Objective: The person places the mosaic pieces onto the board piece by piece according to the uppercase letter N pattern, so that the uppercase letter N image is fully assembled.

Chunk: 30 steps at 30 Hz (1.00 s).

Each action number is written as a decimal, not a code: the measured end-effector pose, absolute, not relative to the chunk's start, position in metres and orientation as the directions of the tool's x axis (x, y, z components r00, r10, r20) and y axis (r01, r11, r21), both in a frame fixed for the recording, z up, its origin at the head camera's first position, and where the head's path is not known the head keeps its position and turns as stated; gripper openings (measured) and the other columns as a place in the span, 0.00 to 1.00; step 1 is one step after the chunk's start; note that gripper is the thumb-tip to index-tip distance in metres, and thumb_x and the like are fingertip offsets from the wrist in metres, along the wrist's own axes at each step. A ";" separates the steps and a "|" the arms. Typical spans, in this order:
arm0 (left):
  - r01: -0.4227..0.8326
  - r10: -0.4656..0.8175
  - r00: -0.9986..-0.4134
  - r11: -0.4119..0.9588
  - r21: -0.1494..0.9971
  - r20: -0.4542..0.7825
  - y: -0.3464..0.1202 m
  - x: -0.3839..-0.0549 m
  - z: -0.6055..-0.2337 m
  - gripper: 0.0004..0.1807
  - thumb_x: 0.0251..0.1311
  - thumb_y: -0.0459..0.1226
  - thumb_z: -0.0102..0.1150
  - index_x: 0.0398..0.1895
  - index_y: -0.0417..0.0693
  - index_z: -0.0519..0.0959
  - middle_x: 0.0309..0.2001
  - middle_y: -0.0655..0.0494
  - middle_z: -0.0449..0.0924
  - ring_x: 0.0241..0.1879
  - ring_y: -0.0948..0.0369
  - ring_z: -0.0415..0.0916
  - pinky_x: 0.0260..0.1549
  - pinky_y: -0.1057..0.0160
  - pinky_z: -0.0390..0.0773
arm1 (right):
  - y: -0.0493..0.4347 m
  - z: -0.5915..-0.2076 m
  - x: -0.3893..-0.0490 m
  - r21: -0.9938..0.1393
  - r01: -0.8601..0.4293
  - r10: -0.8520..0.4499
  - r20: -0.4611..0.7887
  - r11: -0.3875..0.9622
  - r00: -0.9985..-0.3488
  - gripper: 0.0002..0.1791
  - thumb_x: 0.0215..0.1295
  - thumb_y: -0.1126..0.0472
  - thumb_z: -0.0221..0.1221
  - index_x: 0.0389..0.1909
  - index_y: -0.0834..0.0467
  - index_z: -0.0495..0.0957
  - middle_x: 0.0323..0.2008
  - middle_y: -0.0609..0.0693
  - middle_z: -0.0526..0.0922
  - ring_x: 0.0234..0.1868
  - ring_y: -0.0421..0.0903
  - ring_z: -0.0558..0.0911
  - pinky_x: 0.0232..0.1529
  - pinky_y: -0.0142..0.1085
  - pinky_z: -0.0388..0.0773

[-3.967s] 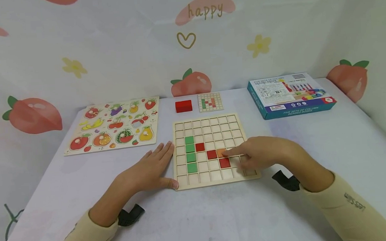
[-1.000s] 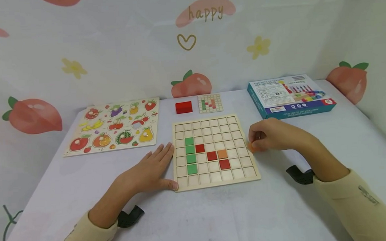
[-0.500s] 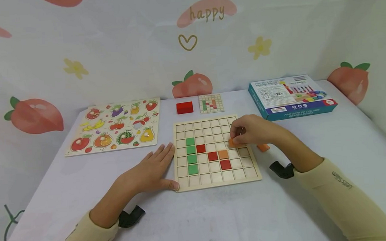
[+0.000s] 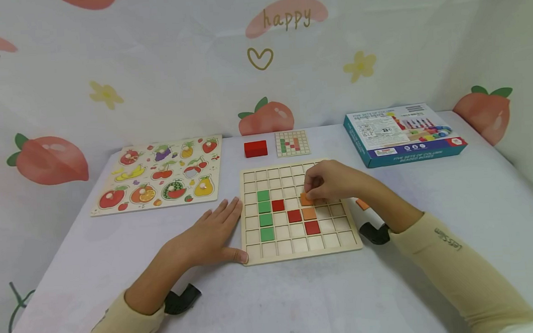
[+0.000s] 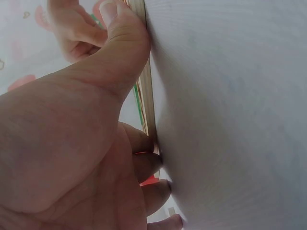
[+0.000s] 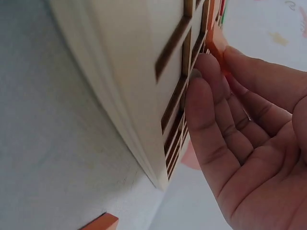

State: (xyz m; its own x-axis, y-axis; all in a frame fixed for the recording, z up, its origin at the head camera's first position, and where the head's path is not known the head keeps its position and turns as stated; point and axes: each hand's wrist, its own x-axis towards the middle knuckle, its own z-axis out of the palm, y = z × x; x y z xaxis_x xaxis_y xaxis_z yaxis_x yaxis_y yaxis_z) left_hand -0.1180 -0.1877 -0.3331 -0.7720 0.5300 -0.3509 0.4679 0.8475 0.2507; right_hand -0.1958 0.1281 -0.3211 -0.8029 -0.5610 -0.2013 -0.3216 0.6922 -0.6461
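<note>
A square wooden grid board point(image 4: 298, 245) lies on the table, with a column of green tiles point(image 4: 264, 207) and several red tiles point(image 4: 294, 216) set in its cells. One orange tile point(image 4: 309, 213) sits in a cell beside a red one. Just behind it, my right hand point(image 4: 335, 180) pinches another orange tile point(image 4: 306, 199) over the board; the right wrist view shows this held tile point(image 6: 217, 44) tilted between thumb and fingers. My left hand point(image 4: 207, 237) rests flat along the board's left edge, fingers straight, thumb touching the front left corner.
A loose orange piece point(image 4: 362, 204) lies right of the board, partly behind the right wrist. Behind the board are a red block point(image 4: 255, 148) and a small pattern card point(image 4: 292, 143). A fruit puzzle point(image 4: 158, 176) lies left; a boxed toy point(image 4: 405, 135) lies back right.
My right hand left the placed orange tile, picked up another beside the board's right edge, and carried it left over the grid. My left hand stays at the board's edge.
</note>
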 end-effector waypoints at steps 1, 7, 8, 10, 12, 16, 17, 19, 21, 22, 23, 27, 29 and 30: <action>0.468 0.530 -0.772 0.848 0.250 -0.351 -0.188 -0.118 -0.333 0.65 0.53 0.66 0.65 0.80 0.37 0.45 0.80 0.43 0.41 0.78 0.43 0.36 0.71 0.38 0.46 | 0.127 -0.321 -0.196 -0.642 -0.329 -0.564 -0.198 0.693 -0.802 0.04 0.64 0.65 0.68 0.30 0.57 0.83 0.27 0.48 0.80 0.35 0.47 0.76 0.36 0.37 0.76; 0.469 0.530 -0.771 0.848 0.247 -0.355 -0.187 -0.118 -0.332 0.65 0.53 0.67 0.64 0.80 0.37 0.45 0.80 0.43 0.40 0.78 0.44 0.36 0.71 0.38 0.46 | 0.124 -0.323 -0.194 -0.603 -0.362 -0.568 -0.189 0.711 -0.801 0.04 0.63 0.64 0.68 0.29 0.56 0.83 0.27 0.47 0.79 0.35 0.46 0.75 0.36 0.37 0.75; 0.469 0.530 -0.770 0.848 0.247 -0.356 -0.187 -0.118 -0.332 0.65 0.53 0.67 0.64 0.80 0.37 0.44 0.80 0.43 0.40 0.78 0.44 0.36 0.71 0.38 0.46 | 0.125 -0.323 -0.193 -0.598 -0.368 -0.572 -0.190 0.712 -0.798 0.04 0.63 0.65 0.68 0.30 0.56 0.83 0.27 0.46 0.79 0.35 0.46 0.75 0.36 0.37 0.75; 0.468 0.529 -0.770 0.848 0.249 -0.357 -0.186 -0.118 -0.332 0.65 0.53 0.67 0.64 0.80 0.38 0.44 0.80 0.43 0.40 0.78 0.44 0.36 0.71 0.38 0.46 | 0.126 -0.322 -0.191 -0.589 -0.379 -0.583 -0.199 0.713 -0.788 0.03 0.63 0.65 0.68 0.32 0.57 0.83 0.27 0.46 0.79 0.35 0.45 0.76 0.37 0.38 0.76; 0.466 0.528 -0.770 0.849 0.248 -0.359 -0.186 -0.118 -0.331 0.65 0.53 0.66 0.64 0.80 0.38 0.44 0.80 0.43 0.40 0.78 0.44 0.36 0.71 0.38 0.46 | 0.128 -0.321 -0.190 -0.586 -0.384 -0.593 -0.214 0.714 -0.776 0.03 0.62 0.65 0.68 0.35 0.57 0.83 0.28 0.47 0.79 0.34 0.46 0.76 0.38 0.38 0.76; 0.465 0.527 -0.771 0.850 0.249 -0.359 -0.186 -0.118 -0.330 0.64 0.53 0.66 0.65 0.80 0.37 0.45 0.80 0.43 0.41 0.78 0.43 0.36 0.71 0.38 0.46 | 0.129 -0.318 -0.186 -0.583 -0.376 -0.598 -0.247 0.720 -0.763 0.08 0.61 0.68 0.67 0.40 0.58 0.81 0.30 0.48 0.78 0.36 0.46 0.75 0.39 0.38 0.75; 0.464 0.525 -0.771 0.850 0.248 -0.359 -0.186 -0.118 -0.330 0.64 0.53 0.66 0.65 0.80 0.37 0.45 0.80 0.43 0.41 0.78 0.44 0.36 0.71 0.38 0.46 | 0.129 -0.318 -0.185 -0.585 -0.367 -0.594 -0.257 0.724 -0.763 0.09 0.60 0.68 0.67 0.41 0.58 0.81 0.30 0.48 0.78 0.36 0.46 0.75 0.39 0.38 0.75; 0.464 0.526 -0.771 0.850 0.247 -0.359 -0.186 -0.118 -0.330 0.64 0.53 0.65 0.65 0.80 0.37 0.45 0.80 0.43 0.41 0.78 0.43 0.36 0.71 0.38 0.46 | 0.129 -0.317 -0.183 -0.589 -0.348 -0.586 -0.275 0.729 -0.762 0.11 0.60 0.69 0.67 0.43 0.58 0.81 0.31 0.48 0.77 0.37 0.46 0.75 0.39 0.37 0.75; 0.466 0.527 -0.771 0.850 0.247 -0.357 -0.186 -0.118 -0.330 0.64 0.53 0.66 0.65 0.80 0.37 0.45 0.80 0.43 0.41 0.78 0.43 0.36 0.71 0.38 0.46 | 0.129 -0.318 -0.181 -0.593 -0.337 -0.580 -0.282 0.732 -0.764 0.13 0.59 0.68 0.68 0.44 0.58 0.81 0.31 0.49 0.77 0.37 0.47 0.75 0.39 0.37 0.75; 0.466 0.527 -0.771 0.849 0.247 -0.357 -0.186 -0.118 -0.330 0.64 0.53 0.66 0.65 0.80 0.37 0.45 0.80 0.43 0.41 0.78 0.43 0.36 0.71 0.38 0.46 | 0.128 -0.318 -0.180 -0.593 -0.332 -0.577 -0.285 0.734 -0.766 0.13 0.59 0.68 0.68 0.45 0.58 0.81 0.31 0.49 0.77 0.37 0.47 0.75 0.38 0.37 0.75; 0.467 0.528 -0.771 0.849 0.246 -0.356 -0.186 -0.118 -0.331 0.64 0.53 0.66 0.65 0.80 0.37 0.45 0.80 0.43 0.41 0.78 0.44 0.36 0.71 0.38 0.46 | 0.128 -0.318 -0.180 -0.594 -0.334 -0.578 -0.282 0.732 -0.766 0.14 0.59 0.68 0.69 0.46 0.58 0.80 0.31 0.49 0.77 0.36 0.47 0.75 0.38 0.38 0.75; 0.470 0.529 -0.770 0.848 0.245 -0.355 -0.186 -0.118 -0.332 0.64 0.53 0.66 0.65 0.80 0.37 0.45 0.80 0.43 0.41 0.78 0.43 0.36 0.71 0.38 0.46 | 0.129 -0.318 -0.178 -0.593 -0.341 -0.579 -0.270 0.730 -0.769 0.15 0.59 0.67 0.69 0.47 0.58 0.80 0.31 0.49 0.77 0.36 0.46 0.75 0.37 0.38 0.75; 0.471 0.530 -0.770 0.848 0.244 -0.355 -0.186 -0.119 -0.332 0.64 0.53 0.66 0.65 0.80 0.37 0.45 0.80 0.43 0.41 0.78 0.44 0.36 0.71 0.38 0.46 | 0.130 -0.318 -0.178 -0.589 -0.345 -0.578 -0.263 0.730 -0.773 0.15 0.59 0.67 0.69 0.47 0.58 0.80 0.32 0.49 0.77 0.36 0.46 0.75 0.38 0.38 0.75; 0.470 0.530 -0.770 0.848 0.245 -0.355 -0.186 -0.119 -0.332 0.64 0.53 0.66 0.64 0.80 0.37 0.45 0.80 0.43 0.41 0.78 0.44 0.36 0.71 0.38 0.46 | 0.131 -0.318 -0.177 -0.587 -0.345 -0.574 -0.259 0.732 -0.777 0.15 0.60 0.66 0.69 0.47 0.58 0.80 0.32 0.49 0.77 0.37 0.47 0.76 0.39 0.38 0.76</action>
State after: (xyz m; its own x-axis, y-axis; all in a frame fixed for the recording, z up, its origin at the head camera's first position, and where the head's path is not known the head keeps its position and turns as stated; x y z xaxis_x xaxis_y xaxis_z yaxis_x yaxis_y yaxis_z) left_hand -0.1186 -0.1858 -0.3318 -0.7702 0.5296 -0.3554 0.4700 0.8480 0.2451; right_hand -0.1771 0.1309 -0.3179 -0.7765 -0.5742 -0.2595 -0.3453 0.7322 -0.5871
